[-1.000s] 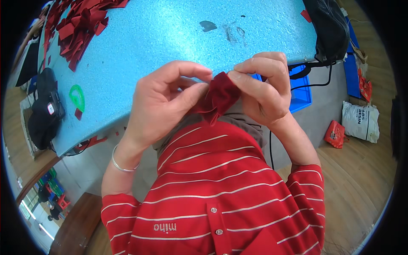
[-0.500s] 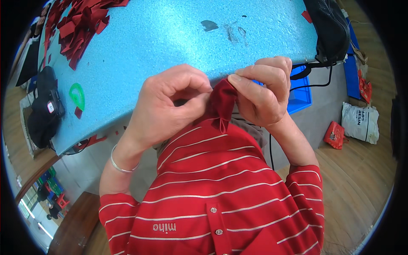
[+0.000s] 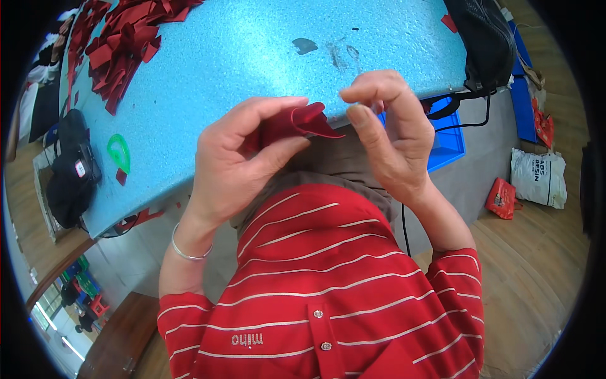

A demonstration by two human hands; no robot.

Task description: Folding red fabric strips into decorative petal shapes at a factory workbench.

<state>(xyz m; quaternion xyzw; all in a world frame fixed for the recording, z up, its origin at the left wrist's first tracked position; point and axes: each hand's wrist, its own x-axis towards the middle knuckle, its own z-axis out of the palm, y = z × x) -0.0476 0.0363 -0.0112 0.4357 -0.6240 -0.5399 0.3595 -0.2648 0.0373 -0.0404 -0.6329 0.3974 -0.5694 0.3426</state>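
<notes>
Speckled blue table, wooden plank floor, blue crate, white sack, daylight

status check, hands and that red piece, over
left hand pinching red felt piece. right hand just off its edge, empty. blue table beyond, nothing blocking.

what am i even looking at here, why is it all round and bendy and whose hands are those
This is one view from a wide fisheye camera worn on a person's head, looking down, so straight edges curve toward the rim. The hands belong to the wearer, whose red striped shirt fills the bottom. The left hand pinches a small dark red fabric piece, curled at its edge. The right hand is beside it with fingertips pinched together, not clearly touching the fabric. Beneath is a blue table. On it lie a pile of red fabric strips at the far left, a green ring-shaped object and a black bag at the far right.
</notes>
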